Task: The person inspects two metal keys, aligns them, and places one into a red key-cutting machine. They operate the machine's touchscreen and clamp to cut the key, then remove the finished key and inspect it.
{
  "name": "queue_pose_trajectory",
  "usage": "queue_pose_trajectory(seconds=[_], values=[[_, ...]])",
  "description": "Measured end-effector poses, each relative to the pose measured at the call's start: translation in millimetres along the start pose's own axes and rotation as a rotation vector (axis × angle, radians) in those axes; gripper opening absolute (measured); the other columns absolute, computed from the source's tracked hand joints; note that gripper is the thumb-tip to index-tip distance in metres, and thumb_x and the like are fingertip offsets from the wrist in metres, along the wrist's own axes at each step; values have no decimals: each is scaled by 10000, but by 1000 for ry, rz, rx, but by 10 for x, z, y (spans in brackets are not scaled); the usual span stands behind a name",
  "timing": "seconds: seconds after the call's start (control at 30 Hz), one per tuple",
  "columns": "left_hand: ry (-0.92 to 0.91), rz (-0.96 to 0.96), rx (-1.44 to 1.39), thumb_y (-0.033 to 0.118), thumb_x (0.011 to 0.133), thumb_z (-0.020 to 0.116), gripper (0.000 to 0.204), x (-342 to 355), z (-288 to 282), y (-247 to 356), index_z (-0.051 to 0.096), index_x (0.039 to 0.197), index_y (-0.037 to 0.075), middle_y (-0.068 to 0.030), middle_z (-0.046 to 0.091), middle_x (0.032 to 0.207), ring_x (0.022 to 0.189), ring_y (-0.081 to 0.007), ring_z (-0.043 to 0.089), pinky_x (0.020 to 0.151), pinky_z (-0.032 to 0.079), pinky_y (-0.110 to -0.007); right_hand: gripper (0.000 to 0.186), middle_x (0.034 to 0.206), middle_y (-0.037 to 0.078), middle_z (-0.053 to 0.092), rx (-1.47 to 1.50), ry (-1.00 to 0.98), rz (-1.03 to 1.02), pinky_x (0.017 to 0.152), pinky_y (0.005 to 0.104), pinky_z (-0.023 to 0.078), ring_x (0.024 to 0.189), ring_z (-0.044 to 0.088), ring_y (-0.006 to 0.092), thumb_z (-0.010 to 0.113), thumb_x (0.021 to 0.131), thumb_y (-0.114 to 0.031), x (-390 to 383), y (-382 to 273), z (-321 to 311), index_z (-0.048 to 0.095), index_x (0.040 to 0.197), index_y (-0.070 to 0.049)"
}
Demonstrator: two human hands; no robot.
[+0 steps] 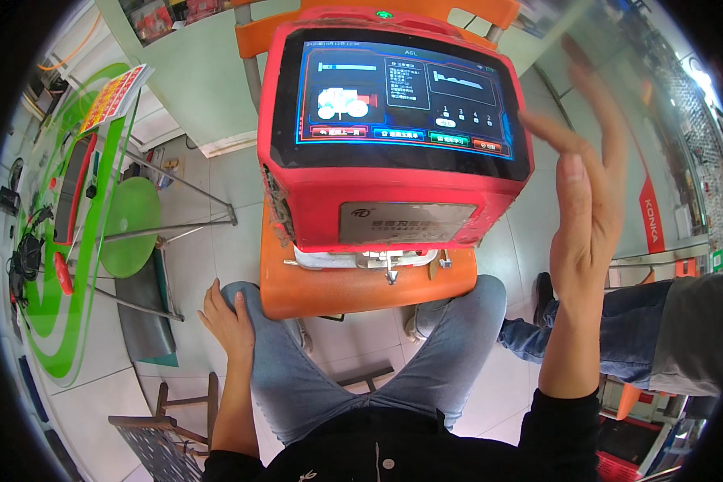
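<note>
A red key-cutting machine (305,205) stands on an orange chair seat (329,293) in front of me. Its lit touchscreen (410,96) shows a key outline, a clamp picture and a row of coloured buttons. My right hand (582,193) is raised beside the screen's right edge, fingers apart and holding nothing. Whether a fingertip touches the casing, I cannot tell. On my left knee rests my left hand (229,321), fingers spread, with nothing in it. Below the machine's front, a small metal clamp part (391,275) sticks out, and a small key-like metal piece (445,261) is beside it.
At left stands a green and white glass-topped table (52,345) with a red tablet-like device (76,189), a red-handled screwdriver (63,273) and black cables (28,257). A green round stool (132,229) is under it. Another person's leg (618,333) is close on my right.
</note>
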State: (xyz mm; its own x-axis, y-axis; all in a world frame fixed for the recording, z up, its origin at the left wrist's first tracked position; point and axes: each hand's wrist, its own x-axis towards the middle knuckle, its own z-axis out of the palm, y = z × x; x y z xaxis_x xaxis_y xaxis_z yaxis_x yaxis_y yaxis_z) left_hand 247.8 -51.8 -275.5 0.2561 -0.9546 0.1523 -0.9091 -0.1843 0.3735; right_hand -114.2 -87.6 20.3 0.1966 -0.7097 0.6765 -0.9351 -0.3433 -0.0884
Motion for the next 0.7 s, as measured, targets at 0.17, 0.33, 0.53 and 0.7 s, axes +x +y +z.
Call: queue_pose_trajectory(seconds=[0.17,0.33,0.53,0.7], values=[[9,5,-2,301,889,476,478,0,9,-4,386,1292,60,-145,430,1255,1200,-303,377,1035,138,-558,391,1313,190,419,26,259,13,1050,447,236,1255,360,324,398,907,-248,-106,62,-53,500,1204,-15],[17,6,18,309,888,478,482,-11,13,-9,387,1291,61,-143,437,1246,1193,-301,384,1036,140,-559,382,1097,208,518,297,602,-12,802,380,411,978,525,290,460,872,-195,-379,-35,-207,455,1178,34],[12,-4,33,331,887,477,493,-19,32,-11,388,1289,61,-139,442,1244,1192,-295,388,1035,141,-559,463,575,36,493,429,-107,73,435,294,336,449,450,178,619,702,-157,-826,-577,25,554,1123,24],[-4,-43,44,359,885,472,512,-22,30,-18,385,1293,62,-139,451,1246,1200,-285,386,1036,138,-557,502,506,12,367,501,-324,150,449,254,320,442,376,127,558,763,-124,-577,-714,-24,483,1238,18]])
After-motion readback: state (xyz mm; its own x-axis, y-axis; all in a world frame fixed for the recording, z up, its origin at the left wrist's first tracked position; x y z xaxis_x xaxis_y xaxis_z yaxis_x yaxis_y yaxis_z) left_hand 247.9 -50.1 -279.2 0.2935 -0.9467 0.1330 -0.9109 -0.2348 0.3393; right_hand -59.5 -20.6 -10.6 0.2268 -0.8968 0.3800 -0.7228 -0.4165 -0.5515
